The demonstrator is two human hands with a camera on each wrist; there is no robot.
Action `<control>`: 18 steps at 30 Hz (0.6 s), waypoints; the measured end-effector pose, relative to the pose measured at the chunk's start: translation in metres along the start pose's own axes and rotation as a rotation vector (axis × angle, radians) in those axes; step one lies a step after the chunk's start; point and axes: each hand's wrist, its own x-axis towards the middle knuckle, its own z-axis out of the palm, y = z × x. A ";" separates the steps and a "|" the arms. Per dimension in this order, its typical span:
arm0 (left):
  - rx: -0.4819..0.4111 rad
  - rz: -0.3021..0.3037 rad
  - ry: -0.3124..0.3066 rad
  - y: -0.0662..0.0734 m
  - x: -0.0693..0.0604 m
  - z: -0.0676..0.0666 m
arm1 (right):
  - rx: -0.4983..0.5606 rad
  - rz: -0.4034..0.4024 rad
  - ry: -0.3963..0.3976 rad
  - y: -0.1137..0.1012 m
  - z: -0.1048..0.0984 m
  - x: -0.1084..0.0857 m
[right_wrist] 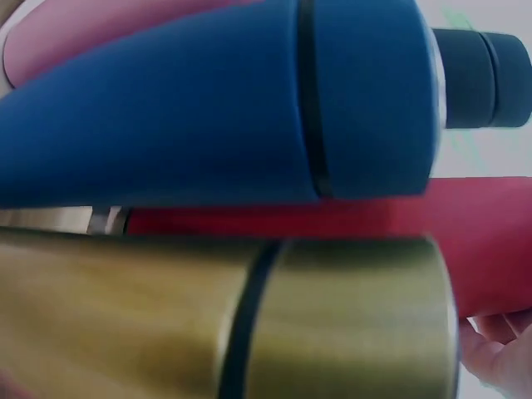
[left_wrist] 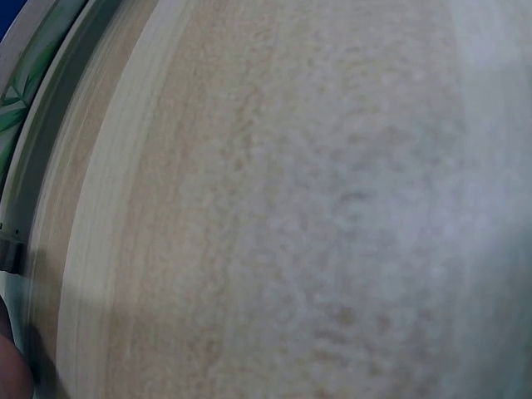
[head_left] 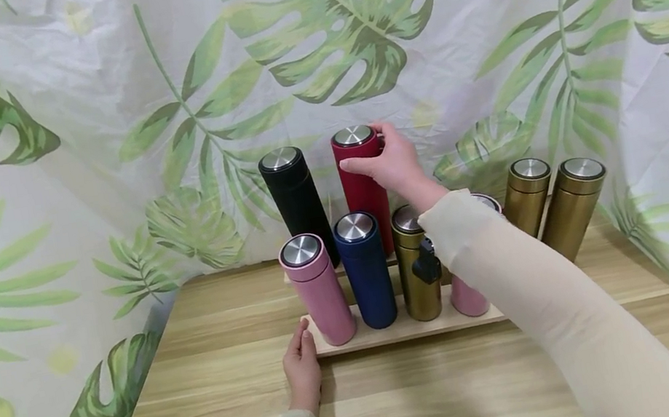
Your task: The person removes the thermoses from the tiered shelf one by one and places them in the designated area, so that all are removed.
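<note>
My right hand (head_left: 393,162) grips the upper part of a red thermos bottle (head_left: 364,185), thumb across its front and fingers behind. That bottle stands upright on the back level of a wooden step stand (head_left: 408,330), beside a black bottle (head_left: 295,193). On the front step stand a pink bottle (head_left: 323,299), a blue bottle (head_left: 369,276), a gold bottle (head_left: 422,297) and another pink bottle (head_left: 469,300), partly hidden by the right sleeve. My left hand (head_left: 303,369) holds the stand's front left end. In the right wrist view the red bottle (right_wrist: 490,241) shows behind the blue and gold ones.
Two gold bottles (head_left: 573,205) stand at the right, partly behind the forearm. A leaf-print cloth (head_left: 192,114) hangs close behind and around the wood-grain table (head_left: 223,375). The left wrist view shows mostly blurred table surface (left_wrist: 249,208).
</note>
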 end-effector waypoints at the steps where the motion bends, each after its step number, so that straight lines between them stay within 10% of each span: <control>1: -0.002 0.001 0.001 0.000 0.000 0.000 | -0.001 0.002 0.003 0.000 -0.003 0.000; 18: -0.004 0.006 -0.016 -0.004 0.002 0.000 | -0.002 0.009 0.018 0.009 -0.055 -0.002</control>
